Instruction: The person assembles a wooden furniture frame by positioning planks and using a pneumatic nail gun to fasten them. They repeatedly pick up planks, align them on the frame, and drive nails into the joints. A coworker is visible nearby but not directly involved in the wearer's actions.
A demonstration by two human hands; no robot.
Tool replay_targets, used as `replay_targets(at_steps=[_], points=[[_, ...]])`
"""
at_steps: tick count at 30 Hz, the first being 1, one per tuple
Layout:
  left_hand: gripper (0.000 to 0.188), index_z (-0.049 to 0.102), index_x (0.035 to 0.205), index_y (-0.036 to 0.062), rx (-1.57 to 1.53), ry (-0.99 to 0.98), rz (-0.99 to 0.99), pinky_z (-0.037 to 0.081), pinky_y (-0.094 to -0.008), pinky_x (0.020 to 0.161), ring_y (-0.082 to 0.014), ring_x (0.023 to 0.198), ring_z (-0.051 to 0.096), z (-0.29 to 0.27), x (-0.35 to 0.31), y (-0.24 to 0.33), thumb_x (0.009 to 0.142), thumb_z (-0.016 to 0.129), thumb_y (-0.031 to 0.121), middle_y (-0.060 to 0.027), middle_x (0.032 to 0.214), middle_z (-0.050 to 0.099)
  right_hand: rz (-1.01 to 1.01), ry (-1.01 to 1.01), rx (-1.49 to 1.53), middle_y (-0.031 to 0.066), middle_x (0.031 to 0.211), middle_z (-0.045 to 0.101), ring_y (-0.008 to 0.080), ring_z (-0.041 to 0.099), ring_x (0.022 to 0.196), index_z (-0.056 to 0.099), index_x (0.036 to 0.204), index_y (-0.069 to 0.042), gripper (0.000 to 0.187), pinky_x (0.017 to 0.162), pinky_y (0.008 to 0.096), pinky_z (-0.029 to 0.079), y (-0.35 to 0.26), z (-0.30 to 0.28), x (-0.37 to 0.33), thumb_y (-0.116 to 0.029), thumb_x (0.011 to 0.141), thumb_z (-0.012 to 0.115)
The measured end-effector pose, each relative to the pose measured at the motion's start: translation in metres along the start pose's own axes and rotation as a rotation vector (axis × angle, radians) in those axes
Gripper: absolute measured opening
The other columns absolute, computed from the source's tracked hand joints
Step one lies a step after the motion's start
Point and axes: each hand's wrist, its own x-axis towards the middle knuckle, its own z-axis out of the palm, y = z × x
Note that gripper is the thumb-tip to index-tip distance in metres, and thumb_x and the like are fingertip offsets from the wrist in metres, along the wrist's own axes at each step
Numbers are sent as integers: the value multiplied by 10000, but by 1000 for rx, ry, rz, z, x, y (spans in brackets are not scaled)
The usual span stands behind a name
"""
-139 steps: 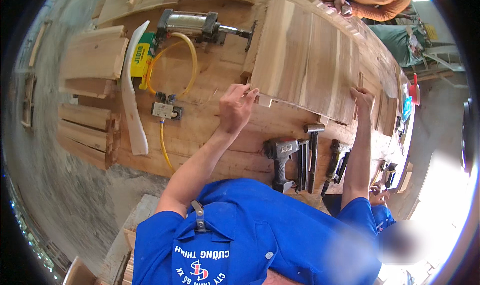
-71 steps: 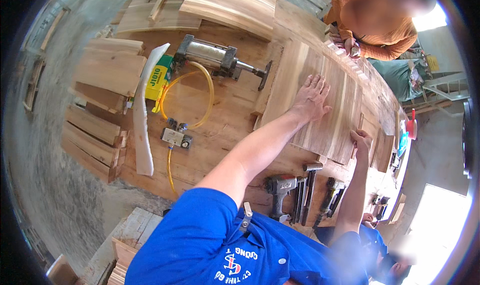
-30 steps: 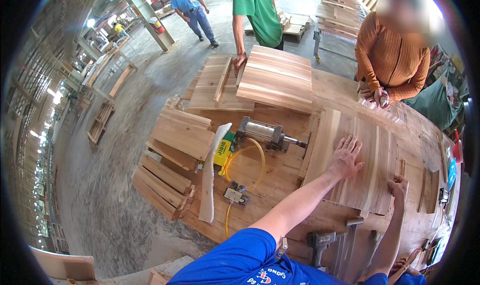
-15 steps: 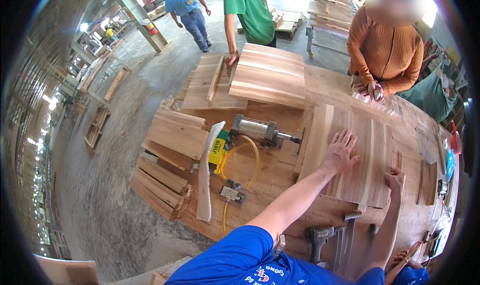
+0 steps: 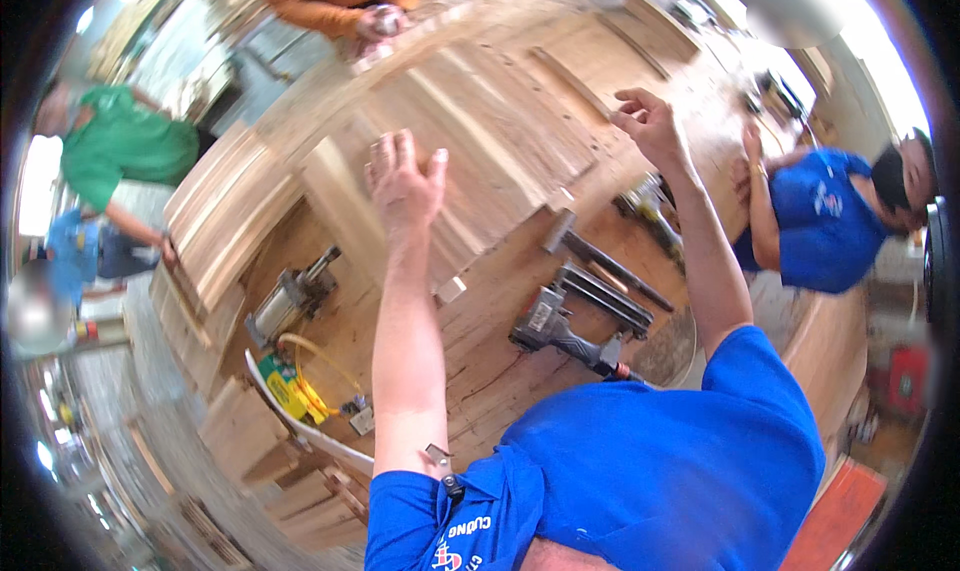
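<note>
A wide striped wooden panel (image 5: 490, 136) lies on the wooden workbench. My left hand (image 5: 407, 183) is over its left part with the fingers spread; whether it presses on the wood or hovers is hard to tell. Past the panel's right edge is my right hand (image 5: 648, 129), its fingers loosely bent and apart, with nothing visible in them. A narrow wooden strip (image 5: 572, 83) lies by its fingertips. Between my arms a nail gun (image 5: 565, 321) and a hammer (image 5: 608, 263) rest on the bench near the panel.
A metal air cylinder (image 5: 290, 299) and a yellow hose (image 5: 320, 356) sit left of my left arm. More panels (image 5: 225, 211) are stacked at the left, beside a person in green (image 5: 125, 141). A person in orange stands across; another in blue (image 5: 830, 211) is at the right.
My view has swung round to the right. My right hand has come off the panel's edge and moved outward, its fingers loosened. My left hand stays over the panel.
</note>
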Motion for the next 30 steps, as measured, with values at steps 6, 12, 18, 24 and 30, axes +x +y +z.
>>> replay_targets(at_steps=[6,12,18,24,30], points=[[804,475,1596,121,32,-66,35,229,-516,1292,-347,1571,324,18,1,-2,1010,536,666,-175,1676,391,147,-21,25,106,867,784,152,701,749,779,1146,-36,312,732,326,583,9,-28,-87,-176,867,800],[778,465,1603,112,44,-63,77,248,-492,1282,-344,1562,340,20,4,-8,1035,520,640,-195,1672,391,195,-101,222,170,891,789,243,780,831,769,1125,6,295,796,359,614,22,6,-137,-153,878,743],[721,507,1572,83,-28,-47,121,300,-486,1258,-375,1536,375,23,7,-16,1047,561,574,-236,1640,424,191,-262,352,203,943,786,323,786,920,743,1141,11,312,846,410,621,19,29,-151,-148,873,744],[696,501,1570,60,-32,-67,126,310,-477,1252,-392,1527,383,20,6,-11,1059,570,527,-251,1639,417,100,-349,314,209,968,758,383,743,938,740,1072,-16,246,836,454,595,27,26,-169,-181,890,747],[713,499,1571,60,-41,-69,136,299,-482,1257,-397,1535,366,24,8,-20,1052,571,543,-261,1642,405,132,-389,278,189,867,744,329,753,821,742,951,0,163,744,412,580,45,2,-186,-144,875,754]])
